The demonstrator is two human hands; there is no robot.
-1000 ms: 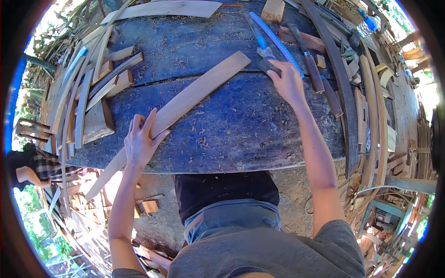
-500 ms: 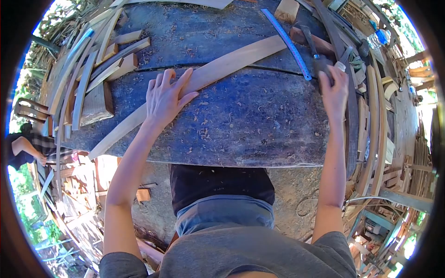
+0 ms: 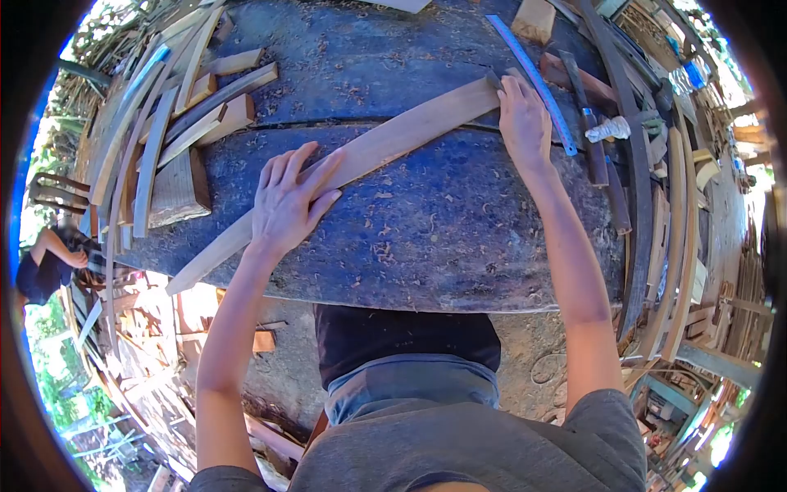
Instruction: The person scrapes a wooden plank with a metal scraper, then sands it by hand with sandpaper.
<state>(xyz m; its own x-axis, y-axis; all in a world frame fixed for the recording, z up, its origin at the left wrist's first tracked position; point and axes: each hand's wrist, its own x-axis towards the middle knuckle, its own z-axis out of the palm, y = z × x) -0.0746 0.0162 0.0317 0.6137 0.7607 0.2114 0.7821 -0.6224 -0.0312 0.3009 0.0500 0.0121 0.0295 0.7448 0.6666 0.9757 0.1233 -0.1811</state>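
Observation:
A long, slightly curved wooden slat [image 3: 410,127] lies diagonally over the dark worktable [image 3: 426,230]. My left hand [image 3: 287,201] rests on its lower half with the fingers spread, thumb towards the near edge. At the slat's far right end my right hand [image 3: 526,123] has its fingers closed around the corner. Just beyond that hand lies a blue ruler [image 3: 537,86]. To the right of the ruler are a chisel-like tool [image 3: 584,115] with a dark handle and a white-wrapped object [image 3: 608,129].
Wooden offcuts and strips [image 3: 217,119] crowd the table's left side. Long strips [image 3: 676,238] run along the right, near a plastic bottle [image 3: 687,79]. A wood block [image 3: 534,20] stands at the back. Another person's arm [image 3: 61,246] shows at far left. Shavings litter the tabletop.
My right hand has moved left from the tools at the right to the slat's far end, leaving the tools on the table. My left hand stays on the slat. The view has shifted slightly.

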